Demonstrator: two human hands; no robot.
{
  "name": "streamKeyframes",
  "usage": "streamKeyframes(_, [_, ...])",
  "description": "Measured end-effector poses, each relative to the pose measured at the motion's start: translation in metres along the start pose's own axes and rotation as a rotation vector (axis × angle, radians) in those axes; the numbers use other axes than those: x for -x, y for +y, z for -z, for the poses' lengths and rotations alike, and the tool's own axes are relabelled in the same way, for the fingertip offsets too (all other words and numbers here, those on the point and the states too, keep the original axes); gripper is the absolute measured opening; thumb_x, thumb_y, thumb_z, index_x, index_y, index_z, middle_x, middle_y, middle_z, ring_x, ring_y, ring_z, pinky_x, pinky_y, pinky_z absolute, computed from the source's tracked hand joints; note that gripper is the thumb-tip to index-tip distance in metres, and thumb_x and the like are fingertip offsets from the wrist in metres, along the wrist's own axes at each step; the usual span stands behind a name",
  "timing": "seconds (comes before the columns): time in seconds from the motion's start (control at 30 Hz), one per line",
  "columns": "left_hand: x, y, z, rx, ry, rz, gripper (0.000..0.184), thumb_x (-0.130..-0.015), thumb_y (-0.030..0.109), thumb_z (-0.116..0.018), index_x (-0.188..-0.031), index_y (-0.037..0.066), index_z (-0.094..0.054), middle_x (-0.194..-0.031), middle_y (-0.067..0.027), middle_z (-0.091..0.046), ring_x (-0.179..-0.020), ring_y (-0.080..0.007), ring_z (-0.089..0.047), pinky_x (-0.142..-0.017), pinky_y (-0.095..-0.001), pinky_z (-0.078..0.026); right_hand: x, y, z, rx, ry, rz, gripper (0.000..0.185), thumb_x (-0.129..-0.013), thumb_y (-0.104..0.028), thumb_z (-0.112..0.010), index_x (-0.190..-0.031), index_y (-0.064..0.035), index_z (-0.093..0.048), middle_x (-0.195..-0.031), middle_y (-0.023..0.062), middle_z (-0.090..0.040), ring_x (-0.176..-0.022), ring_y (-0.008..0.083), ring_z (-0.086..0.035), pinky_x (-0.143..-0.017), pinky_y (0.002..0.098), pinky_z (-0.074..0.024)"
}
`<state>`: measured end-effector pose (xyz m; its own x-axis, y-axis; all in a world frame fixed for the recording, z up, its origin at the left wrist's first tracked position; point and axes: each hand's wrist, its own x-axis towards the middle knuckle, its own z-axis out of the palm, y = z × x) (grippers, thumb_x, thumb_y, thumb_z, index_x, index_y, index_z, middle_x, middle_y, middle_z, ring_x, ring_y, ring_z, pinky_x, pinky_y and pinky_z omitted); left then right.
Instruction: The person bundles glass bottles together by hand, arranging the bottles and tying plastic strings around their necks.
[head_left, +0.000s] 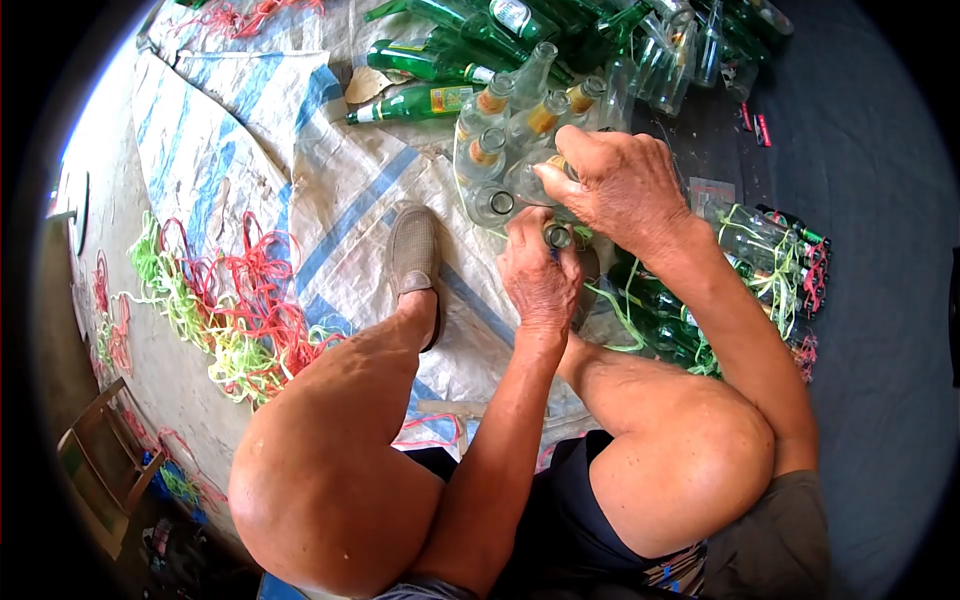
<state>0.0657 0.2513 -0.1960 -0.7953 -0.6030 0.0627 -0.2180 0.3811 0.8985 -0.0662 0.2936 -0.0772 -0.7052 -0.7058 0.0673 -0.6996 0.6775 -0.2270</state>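
Several clear glass bottles (487,150) stand upright in a tight cluster in front of me, some with orange-brown labels on their necks. My left hand (541,270) is wrapped round the neck of a clear bottle (558,237) at the near edge of the cluster; its open mouth shows between my fingers. My right hand (625,185) reaches over the cluster's right side, its thumb and fingers closed around the neck of another bottle, which is mostly hidden beneath it.
Green bottles (425,102) lie beyond the cluster. Red and green plastic string (235,310) is heaped at left on a blue-striped white sheet (340,190). More tied bottles (755,245) lie at right. My shoe (413,250) is beside the cluster.
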Motion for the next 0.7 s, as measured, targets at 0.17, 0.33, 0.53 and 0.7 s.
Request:
streamKeyframes(0.17, [-0.001,-0.001,-0.002,0.002,0.006,-0.018,0.028,-0.093,0.016,-0.072,-0.118,0.005,-0.062,-0.114,-0.0169,-0.067,-0.102,-0.0419,-0.065,-0.086,-0.0487,-0.052,-0.006,0.003,-0.01,0.035,-0.04,0.004,0.031,-0.089,-0.035,-0.071,-0.084,-0.0063,-0.062,-0.072,0.0173,-0.071,-0.07,0.0394,-0.073,-0.063,0.0517,-0.0565])
streamKeyframes(0.33, [0.0,-0.001,-0.002,-0.015,-0.028,0.004,0.03,-0.091,0.015,-0.069,-0.119,0.007,-0.062,-0.117,-0.0155,-0.067,-0.106,-0.0396,-0.065,-0.087,-0.0479,-0.05,0.0,0.009,-0.034,0.038,-0.079,-0.005,0.035,-0.093,-0.037,-0.073,-0.086,-0.0068,-0.055,-0.074,0.0147,-0.069,-0.072,0.0401,-0.07,-0.061,0.0502,-0.0535])
streamKeyframes(0.53, [0.0,-0.004,-0.004,-0.035,-0.061,0.04,0.039,-0.085,0.015,-0.067,-0.124,0.009,-0.062,-0.121,-0.0119,-0.066,-0.11,-0.0365,-0.065,-0.089,-0.0469,-0.046,-0.005,0.008,-0.057,0.079,-0.107,0.005,0.03,-0.089,-0.032,-0.078,-0.09,-0.0067,-0.061,-0.075,0.0144,-0.073,-0.073,0.0366,-0.075,-0.064,0.0495,-0.0555])
streamKeyframes(0.7, [-0.003,-0.003,-0.005,-0.036,-0.093,0.035,0.044,-0.082,0.013,-0.066,-0.125,0.007,-0.061,-0.119,-0.0143,-0.065,-0.109,-0.0379,-0.063,-0.089,-0.0479,-0.046,-0.005,0.01,-0.069,0.054,-0.13,-0.012,0.035,-0.091,-0.035,-0.076,-0.092,-0.0061,-0.057,-0.077,0.0147,-0.071,-0.075,0.0396,-0.072,-0.063,0.0517,-0.0538])
